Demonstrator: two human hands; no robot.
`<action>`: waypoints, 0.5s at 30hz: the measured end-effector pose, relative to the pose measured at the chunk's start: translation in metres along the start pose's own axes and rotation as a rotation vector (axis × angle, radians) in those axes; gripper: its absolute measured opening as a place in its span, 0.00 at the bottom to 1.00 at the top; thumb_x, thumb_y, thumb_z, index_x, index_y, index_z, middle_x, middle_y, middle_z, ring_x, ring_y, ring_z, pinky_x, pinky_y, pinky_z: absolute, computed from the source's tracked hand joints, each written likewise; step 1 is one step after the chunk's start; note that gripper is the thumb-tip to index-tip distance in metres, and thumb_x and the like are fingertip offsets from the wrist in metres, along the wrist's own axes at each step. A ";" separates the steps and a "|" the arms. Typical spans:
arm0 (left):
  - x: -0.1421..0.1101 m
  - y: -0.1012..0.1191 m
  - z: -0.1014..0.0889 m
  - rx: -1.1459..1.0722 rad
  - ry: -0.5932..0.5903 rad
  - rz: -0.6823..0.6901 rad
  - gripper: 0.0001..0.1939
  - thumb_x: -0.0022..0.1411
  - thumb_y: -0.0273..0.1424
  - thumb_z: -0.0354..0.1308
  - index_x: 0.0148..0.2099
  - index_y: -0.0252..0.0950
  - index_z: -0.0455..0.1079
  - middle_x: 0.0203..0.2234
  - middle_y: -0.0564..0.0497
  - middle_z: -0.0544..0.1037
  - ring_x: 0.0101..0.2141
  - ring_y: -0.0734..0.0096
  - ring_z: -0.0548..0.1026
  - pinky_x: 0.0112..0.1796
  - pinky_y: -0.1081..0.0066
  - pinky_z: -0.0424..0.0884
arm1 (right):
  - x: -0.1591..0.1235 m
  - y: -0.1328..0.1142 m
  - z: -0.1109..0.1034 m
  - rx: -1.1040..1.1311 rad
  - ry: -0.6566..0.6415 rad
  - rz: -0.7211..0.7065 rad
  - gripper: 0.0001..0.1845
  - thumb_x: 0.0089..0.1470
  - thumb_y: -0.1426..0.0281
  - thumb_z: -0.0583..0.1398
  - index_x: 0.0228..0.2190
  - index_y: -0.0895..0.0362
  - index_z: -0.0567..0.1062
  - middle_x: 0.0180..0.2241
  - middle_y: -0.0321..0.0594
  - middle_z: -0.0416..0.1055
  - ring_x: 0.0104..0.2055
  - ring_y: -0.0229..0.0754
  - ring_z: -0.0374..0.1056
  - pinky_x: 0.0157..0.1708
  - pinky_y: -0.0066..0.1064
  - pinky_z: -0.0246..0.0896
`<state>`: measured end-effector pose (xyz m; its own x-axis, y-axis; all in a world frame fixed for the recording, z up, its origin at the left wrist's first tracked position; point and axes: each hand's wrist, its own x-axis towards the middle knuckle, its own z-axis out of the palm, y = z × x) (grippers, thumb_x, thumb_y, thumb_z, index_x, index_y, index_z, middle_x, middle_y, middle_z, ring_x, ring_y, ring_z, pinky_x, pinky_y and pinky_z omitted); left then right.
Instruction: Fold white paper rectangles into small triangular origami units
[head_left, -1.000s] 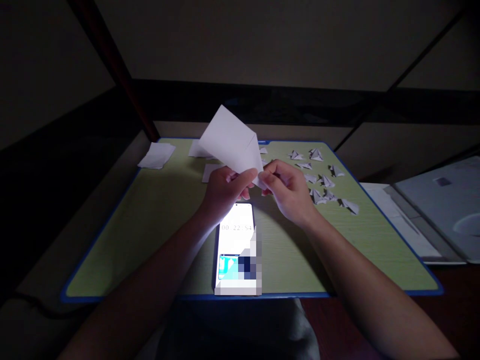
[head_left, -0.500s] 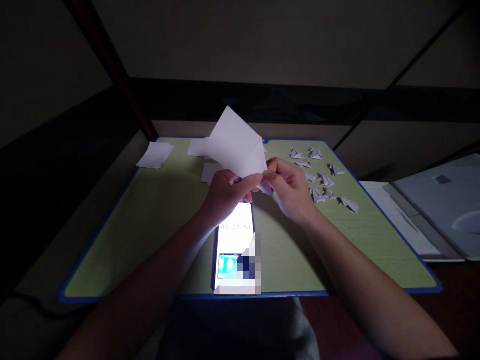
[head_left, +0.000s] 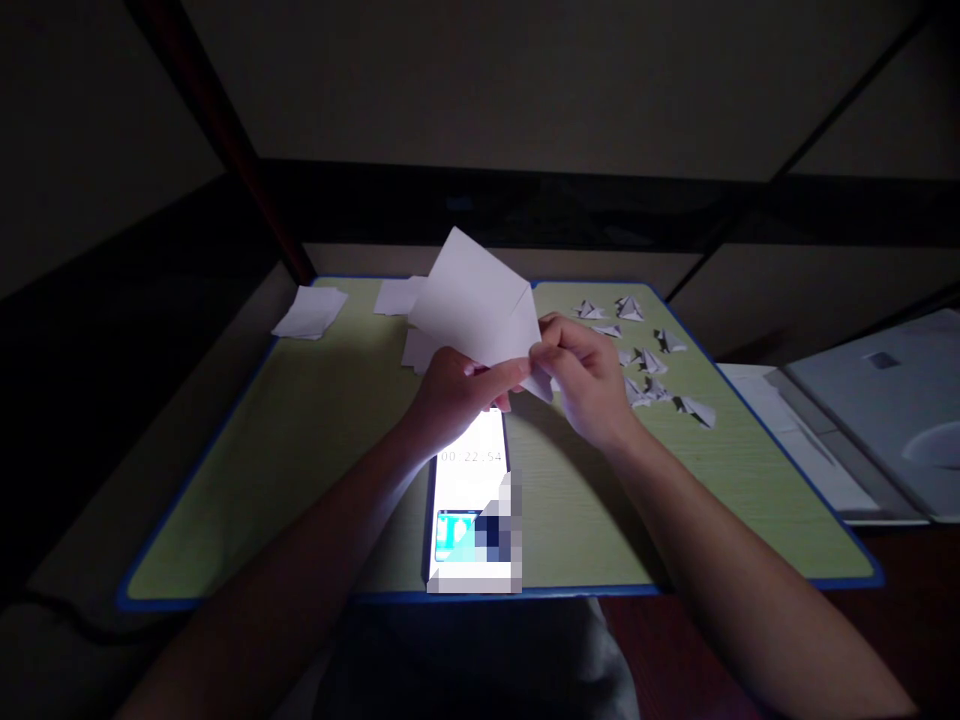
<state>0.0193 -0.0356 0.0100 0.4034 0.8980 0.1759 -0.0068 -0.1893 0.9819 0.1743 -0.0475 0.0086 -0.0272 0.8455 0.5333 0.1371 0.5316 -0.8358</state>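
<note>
Both hands hold one white sheet of paper [head_left: 476, 300] in the air above a green mat [head_left: 322, 440]. My left hand [head_left: 454, 395] pinches its lower edge from below. My right hand [head_left: 585, 375] pinches the sheet's right corner, where a flap is folded over. The sheet tilts up and away from me. Right under my hands a lit phone [head_left: 471, 500] lies on the mat, showing a timer.
Several small folded paper pieces [head_left: 649, 360] are spread over the mat's right side. Flat white sheets [head_left: 311, 312] lie at its far left and behind the held sheet. A grey folder-like object [head_left: 885, 420] lies to the right of the mat. The room is dark.
The sheet and both hands have shifted slightly to the right and lower. My right fingers have closed further over the folded corner.
</note>
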 end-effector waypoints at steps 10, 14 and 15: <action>0.000 0.003 0.001 0.021 -0.032 0.000 0.12 0.55 0.34 0.62 0.23 0.34 0.70 0.14 0.55 0.72 0.17 0.79 0.69 0.20 0.76 0.62 | 0.000 0.001 -0.002 0.031 0.012 -0.023 0.16 0.54 0.72 0.58 0.17 0.55 0.63 0.22 0.32 0.60 0.27 0.36 0.56 0.29 0.33 0.48; 0.003 0.000 -0.002 0.026 0.032 -0.028 0.16 0.55 0.38 0.61 0.20 0.34 0.68 0.13 0.54 0.72 0.16 0.80 0.67 0.19 0.76 0.62 | -0.001 0.004 -0.002 0.089 0.023 0.004 0.16 0.53 0.70 0.59 0.17 0.55 0.62 0.22 0.32 0.59 0.26 0.36 0.55 0.29 0.33 0.47; 0.003 0.000 -0.003 0.020 0.044 -0.027 0.16 0.55 0.38 0.61 0.20 0.35 0.68 0.13 0.54 0.72 0.16 0.80 0.67 0.19 0.76 0.62 | -0.001 0.005 -0.002 0.093 0.025 0.011 0.17 0.54 0.70 0.59 0.17 0.55 0.62 0.22 0.32 0.59 0.26 0.36 0.55 0.29 0.33 0.47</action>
<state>0.0182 -0.0318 0.0106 0.3623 0.9194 0.1528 0.0218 -0.1722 0.9848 0.1768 -0.0457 0.0045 -0.0011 0.8505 0.5260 0.0449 0.5255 -0.8496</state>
